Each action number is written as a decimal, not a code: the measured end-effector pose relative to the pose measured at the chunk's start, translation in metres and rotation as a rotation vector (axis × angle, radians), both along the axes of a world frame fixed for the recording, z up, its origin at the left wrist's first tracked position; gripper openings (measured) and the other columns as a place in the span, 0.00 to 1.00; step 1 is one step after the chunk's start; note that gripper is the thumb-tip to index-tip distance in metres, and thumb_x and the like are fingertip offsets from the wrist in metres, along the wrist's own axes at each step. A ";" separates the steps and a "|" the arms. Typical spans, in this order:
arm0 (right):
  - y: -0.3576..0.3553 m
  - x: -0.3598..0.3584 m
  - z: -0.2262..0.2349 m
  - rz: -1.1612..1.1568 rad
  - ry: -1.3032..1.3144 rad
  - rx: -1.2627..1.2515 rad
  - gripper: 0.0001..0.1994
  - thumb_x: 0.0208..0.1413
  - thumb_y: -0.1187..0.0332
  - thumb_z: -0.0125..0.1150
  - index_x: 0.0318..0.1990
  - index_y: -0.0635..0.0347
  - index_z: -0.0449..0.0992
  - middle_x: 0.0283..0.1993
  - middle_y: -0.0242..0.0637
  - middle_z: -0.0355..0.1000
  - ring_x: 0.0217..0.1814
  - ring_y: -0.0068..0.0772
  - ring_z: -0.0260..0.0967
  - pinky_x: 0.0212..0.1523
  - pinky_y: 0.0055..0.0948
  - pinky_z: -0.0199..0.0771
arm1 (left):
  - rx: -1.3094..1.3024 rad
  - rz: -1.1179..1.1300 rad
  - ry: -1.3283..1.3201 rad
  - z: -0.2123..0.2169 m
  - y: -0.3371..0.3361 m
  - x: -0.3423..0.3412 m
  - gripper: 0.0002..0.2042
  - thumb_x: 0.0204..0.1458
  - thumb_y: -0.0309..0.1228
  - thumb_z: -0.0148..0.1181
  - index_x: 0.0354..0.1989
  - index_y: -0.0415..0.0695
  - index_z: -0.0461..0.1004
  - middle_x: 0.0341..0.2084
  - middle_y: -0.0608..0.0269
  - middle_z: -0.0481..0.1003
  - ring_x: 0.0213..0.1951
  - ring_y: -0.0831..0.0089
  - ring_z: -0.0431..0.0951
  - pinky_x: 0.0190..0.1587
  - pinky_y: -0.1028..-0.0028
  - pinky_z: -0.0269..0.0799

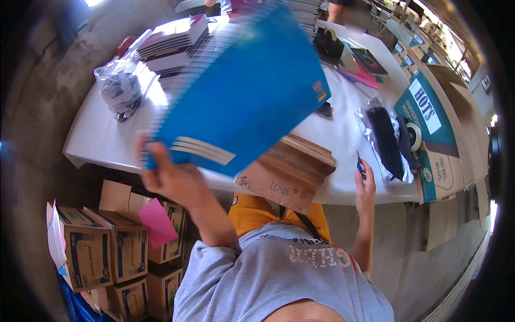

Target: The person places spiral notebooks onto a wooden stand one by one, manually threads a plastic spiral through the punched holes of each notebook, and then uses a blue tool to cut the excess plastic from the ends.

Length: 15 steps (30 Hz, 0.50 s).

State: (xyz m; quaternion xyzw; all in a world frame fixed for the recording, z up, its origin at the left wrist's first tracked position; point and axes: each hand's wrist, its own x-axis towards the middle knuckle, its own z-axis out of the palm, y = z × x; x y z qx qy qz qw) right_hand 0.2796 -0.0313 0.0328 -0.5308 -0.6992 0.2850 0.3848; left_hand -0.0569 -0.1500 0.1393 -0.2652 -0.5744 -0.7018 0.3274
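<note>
My left hand point(173, 180) grips a blue spiral-bound notebook point(252, 88) by its lower left corner. The notebook is raised and tilted above the table, and its coil edge is blurred. My right hand point(366, 188), at the table's front right, is closed around a small hand tool point(360, 165) with a dark blue handle and a thin pointed tip; its exact kind is unclear. Between my hands, a brown cardboard block point(287, 172) with handwriting stands at the front edge, partly covered by the notebook.
The white table point(346, 134) bears a stack of notebooks point(173, 43), a clear bag of dark pieces point(121, 91), a plastic pack of black coils point(387, 142) and a tape roll point(413, 137). A green-and-brown carton point(437, 129) stands right; several boxes point(91, 257) are stacked lower left.
</note>
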 end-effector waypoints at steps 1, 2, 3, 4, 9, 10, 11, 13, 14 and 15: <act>0.015 -0.005 -0.013 0.021 -0.004 0.005 0.22 0.57 0.58 0.50 0.56 0.57 0.62 0.45 0.40 0.66 0.47 0.34 0.65 0.49 0.31 0.64 | 0.541 -0.443 -0.376 0.012 -0.005 -0.019 0.15 0.51 0.34 0.59 0.44 0.39 0.72 0.44 0.54 0.72 0.42 0.69 0.73 0.47 0.72 0.67; 0.029 -0.007 -0.025 -0.063 -0.255 0.074 0.21 0.57 0.57 0.50 0.56 0.54 0.63 0.46 0.40 0.65 0.48 0.36 0.64 0.49 0.34 0.64 | 0.606 -0.487 -0.446 0.003 -0.015 -0.044 0.17 0.52 0.36 0.58 0.46 0.39 0.71 0.44 0.54 0.72 0.42 0.68 0.72 0.46 0.71 0.67; 0.040 -0.012 -0.034 -0.141 -0.501 0.142 0.20 0.57 0.57 0.50 0.55 0.51 0.64 0.48 0.40 0.64 0.49 0.39 0.64 0.49 0.37 0.64 | 0.668 -0.526 -0.509 -0.015 -0.028 -0.075 0.19 0.53 0.37 0.57 0.49 0.38 0.69 0.44 0.54 0.71 0.43 0.67 0.72 0.46 0.69 0.68; 0.048 -0.019 -0.036 -0.187 -0.624 0.033 0.19 0.56 0.55 0.50 0.54 0.47 0.65 0.52 0.38 0.62 0.53 0.42 0.61 0.51 0.43 0.62 | 0.698 -0.616 -0.547 -0.045 -0.050 -0.112 0.19 0.54 0.37 0.56 0.49 0.37 0.68 0.44 0.53 0.71 0.43 0.65 0.72 0.45 0.67 0.69; 0.075 -0.041 -0.028 -0.316 -0.834 0.042 0.20 0.54 0.55 0.53 0.54 0.47 0.67 0.53 0.39 0.62 0.56 0.43 0.60 0.54 0.43 0.60 | 0.523 -0.075 -0.808 -0.154 -0.115 -0.190 0.18 0.57 0.34 0.50 0.49 0.31 0.65 0.43 0.51 0.70 0.40 0.61 0.72 0.38 0.62 0.72; 0.094 -0.034 -0.025 -0.160 -0.641 0.121 0.20 0.54 0.55 0.54 0.53 0.48 0.68 0.51 0.40 0.64 0.54 0.42 0.61 0.53 0.42 0.61 | 0.491 -0.030 -0.849 -0.157 -0.112 -0.187 0.17 0.58 0.33 0.49 0.48 0.31 0.65 0.41 0.50 0.71 0.38 0.61 0.73 0.37 0.62 0.72; 0.105 -0.041 -0.015 0.000 -0.453 0.197 0.19 0.54 0.56 0.54 0.52 0.50 0.69 0.49 0.41 0.66 0.52 0.41 0.63 0.53 0.40 0.62 | 0.456 0.023 -0.894 -0.164 -0.114 -0.184 0.16 0.58 0.32 0.48 0.47 0.31 0.66 0.40 0.50 0.72 0.36 0.62 0.73 0.36 0.63 0.73; 0.128 -0.076 0.016 0.209 -0.125 0.022 0.18 0.55 0.56 0.54 0.50 0.54 0.70 0.42 0.36 0.69 0.42 0.35 0.68 0.46 0.35 0.66 | -0.048 0.181 -1.004 -0.173 -0.120 -0.186 0.14 0.59 0.31 0.46 0.45 0.31 0.67 0.39 0.51 0.73 0.36 0.63 0.75 0.38 0.65 0.74; 0.135 -0.104 0.035 0.307 0.026 -0.131 0.18 0.55 0.56 0.54 0.49 0.54 0.70 0.40 0.34 0.69 0.40 0.31 0.69 0.42 0.33 0.67 | -0.062 0.201 -0.861 -0.196 -0.132 -0.203 0.14 0.59 0.31 0.45 0.45 0.30 0.66 0.38 0.51 0.73 0.37 0.64 0.75 0.39 0.68 0.74; 0.141 -0.130 0.052 0.347 0.120 -0.330 0.19 0.55 0.54 0.54 0.50 0.52 0.70 0.40 0.33 0.69 0.38 0.29 0.69 0.40 0.32 0.66 | -0.058 0.200 -0.868 -0.200 -0.127 -0.206 0.14 0.59 0.31 0.45 0.45 0.30 0.66 0.38 0.51 0.73 0.37 0.64 0.75 0.39 0.68 0.74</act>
